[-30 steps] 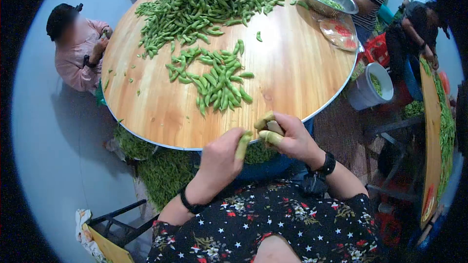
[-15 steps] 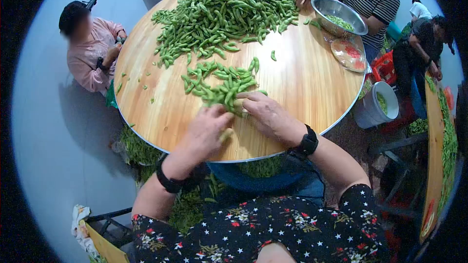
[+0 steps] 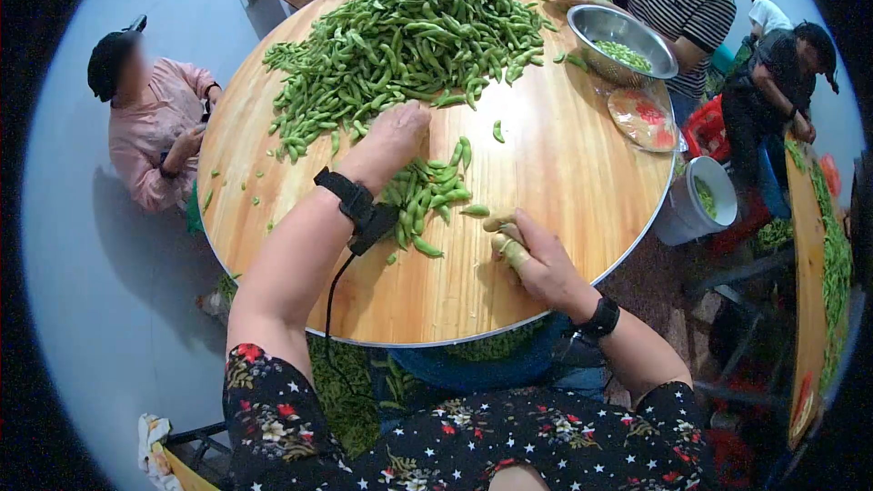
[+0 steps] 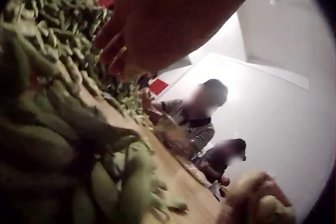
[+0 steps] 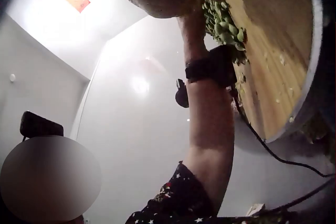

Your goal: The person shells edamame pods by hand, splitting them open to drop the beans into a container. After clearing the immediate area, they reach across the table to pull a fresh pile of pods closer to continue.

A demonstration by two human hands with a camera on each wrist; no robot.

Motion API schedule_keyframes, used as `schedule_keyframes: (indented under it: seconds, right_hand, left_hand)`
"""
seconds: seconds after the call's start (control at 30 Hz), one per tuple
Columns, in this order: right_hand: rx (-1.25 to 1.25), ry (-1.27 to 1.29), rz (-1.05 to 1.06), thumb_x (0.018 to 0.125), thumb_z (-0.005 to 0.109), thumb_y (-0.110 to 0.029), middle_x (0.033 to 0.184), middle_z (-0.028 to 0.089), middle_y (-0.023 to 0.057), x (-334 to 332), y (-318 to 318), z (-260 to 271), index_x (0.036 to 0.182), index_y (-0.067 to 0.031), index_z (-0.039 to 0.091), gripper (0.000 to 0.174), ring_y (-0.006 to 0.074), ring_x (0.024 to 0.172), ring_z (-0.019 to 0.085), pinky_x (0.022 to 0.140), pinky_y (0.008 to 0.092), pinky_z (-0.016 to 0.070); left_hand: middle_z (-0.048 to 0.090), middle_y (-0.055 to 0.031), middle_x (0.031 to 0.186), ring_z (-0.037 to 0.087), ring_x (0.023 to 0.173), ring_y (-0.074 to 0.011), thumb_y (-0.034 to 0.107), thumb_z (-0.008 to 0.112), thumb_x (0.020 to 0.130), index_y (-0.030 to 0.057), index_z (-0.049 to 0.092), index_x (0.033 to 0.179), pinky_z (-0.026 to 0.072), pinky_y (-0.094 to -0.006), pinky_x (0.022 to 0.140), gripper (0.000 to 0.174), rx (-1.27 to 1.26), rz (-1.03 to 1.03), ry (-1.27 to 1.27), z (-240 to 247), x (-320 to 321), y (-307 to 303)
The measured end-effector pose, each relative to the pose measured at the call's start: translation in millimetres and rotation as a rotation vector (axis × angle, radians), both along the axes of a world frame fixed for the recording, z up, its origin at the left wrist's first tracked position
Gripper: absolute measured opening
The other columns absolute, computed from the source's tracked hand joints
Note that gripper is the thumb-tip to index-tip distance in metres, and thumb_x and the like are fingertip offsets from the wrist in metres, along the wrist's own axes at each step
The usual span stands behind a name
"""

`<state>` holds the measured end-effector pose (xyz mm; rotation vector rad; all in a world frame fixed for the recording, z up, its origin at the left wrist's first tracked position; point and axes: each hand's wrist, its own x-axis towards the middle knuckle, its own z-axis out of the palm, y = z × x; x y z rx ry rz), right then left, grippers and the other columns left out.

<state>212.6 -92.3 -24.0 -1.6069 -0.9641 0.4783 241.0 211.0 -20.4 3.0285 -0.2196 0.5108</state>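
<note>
My left hand reaches over the small heap of green soybean pods to the near edge of the large pod pile. In the left wrist view, that left hand shows loosely bent fingers in front of the pile. Near the table's front edge is my right hand, thumb and index finger bent toward each other, with yellowish-green coverings on their ends. I cannot tell whether it holds anything. A single pod lies just left of its fingertips.
A steel bowl of shelled beans and a plastic-wrapped red-patterned packet are at the round table's right. A bucket stands beyond its edge. People sit around. A cable hangs from my left wrist.
Both hands were together near the table edge, then at the small heap. Now my left hand has moved forward to the large pile, and the right has drawn back right of the small heap.
</note>
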Motion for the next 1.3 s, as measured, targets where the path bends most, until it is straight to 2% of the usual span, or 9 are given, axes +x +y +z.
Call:
schedule_keyframes:
  seconds: [0.1,0.2,0.27,0.37,0.47,0.7,0.77,1.0,1.3]
  right_hand:
    - [-0.033,0.253,0.036,0.098,0.048,-0.018,0.081,0.055,-0.001,-1,-14,3,0.115,-0.0033,0.053,0.024,0.0063,0.06,0.049,0.053,0.0215,0.0422]
    - [0.018,0.453,0.131,0.099,0.045,-0.023,0.082,0.056,-0.0002,-10,-19,10,0.119,-0.0033,0.051,0.029,0.0057,0.058,0.049,0.05,0.0204,0.0412]
    - [0.06,0.596,0.187,0.1,0.044,-0.026,0.081,0.056,0.0009,-24,-20,21,0.123,-0.0034,0.049,0.033,0.0068,0.058,0.05,0.05,0.021,0.0415]
    - [0.214,0.809,0.207,0.101,0.039,-0.024,0.078,0.057,0.0036,-43,-14,24,0.124,-0.0062,0.038,0.029,0.0085,0.051,0.05,0.045,0.0207,0.0398]
    - [0.174,0.728,0.143,0.101,0.039,-0.024,0.077,0.057,0.0044,-54,-14,16,0.118,-0.006,0.04,0.025,0.009,0.05,0.05,0.043,0.021,0.039]
    - [0.069,0.767,0.165,0.101,0.04,-0.025,0.076,0.057,0.0046,-67,-24,19,0.116,-0.004,0.039,0.026,0.0094,0.05,0.051,0.043,0.0219,0.0397]
    - [0.092,0.753,0.208,0.101,0.04,-0.025,0.076,0.057,0.0046,-67,-27,14,0.116,-0.0034,0.039,0.026,0.0099,0.05,0.051,0.043,0.0223,0.0402]
    - [0.121,0.704,0.206,0.101,0.041,-0.028,0.077,0.057,0.0057,-67,-27,4,0.119,-0.0076,0.035,0.028,0.0096,0.05,0.05,0.042,0.0212,0.0379]
    - [0.054,0.56,0.217,0.1,0.043,-0.028,0.077,0.057,0.0061,-64,-33,6,0.123,-0.008,0.036,0.031,0.01,0.048,0.049,0.041,0.0217,0.0377]
  left_hand:
    - [0.059,-0.0205,0.085,0.059,0.08,-0.0381,0.001,0.052,0.077,-0.0024,0.059,0.081,0.0488,-0.0451,0.073,0.009,-0.035,0.061,0.064,19,-22,-24]
    - [0.058,-0.0123,0.077,0.057,0.069,-0.0245,0.004,0.05,0.083,-0.0008,0.055,0.087,0.0465,-0.0366,0.063,0.008,-0.547,-0.012,-0.147,39,-48,-55]
    - [0.056,-0.0069,0.073,0.054,0.061,-0.0103,0.001,0.047,0.084,-0.0003,0.054,0.091,0.0456,-0.0266,0.055,0.01,-1.095,0.116,0.133,65,-87,-95]
    - [0.057,-0.0053,0.08,0.055,0.066,-0.0091,0.001,0.053,0.09,-0.0006,0.054,0.101,0.047,-0.0228,0.055,0.01,-1.469,0.062,0.065,48,-136,-144]
    - [0.057,-0.0032,0.09,0.054,0.071,-0.0079,-0.001,0.054,0.09,-0.001,0.057,0.115,0.0469,-0.0216,0.057,0.025,-1.285,0.131,0.021,22,-170,-167]
    - [0.057,-0.0061,0.091,0.055,0.072,-0.0084,0.0,0.053,0.09,0.0018,0.056,0.124,0.0462,-0.0221,0.059,0.035,-1.405,0.192,-0.014,15,-196,-180]
    - [0.057,-0.0088,0.09,0.055,0.071,-0.0115,0.001,0.055,0.088,0.001,0.054,0.127,0.0463,-0.025,0.061,0.038,-0.912,0.015,-0.151,4,-195,-176]
    - [0.057,-0.0112,0.086,0.057,0.073,-0.0204,0.0,0.055,0.087,0.0004,0.051,0.129,0.0477,-0.0293,0.067,0.043,-1.135,0.148,0.004,10,-201,-185]
    - [0.061,-0.0221,0.119,0.062,0.108,-0.0274,-0.001,0.05,0.09,0.0014,0.047,0.135,0.0471,-0.0316,0.089,0.045,-1.068,0.061,0.084,18,-204,-187]
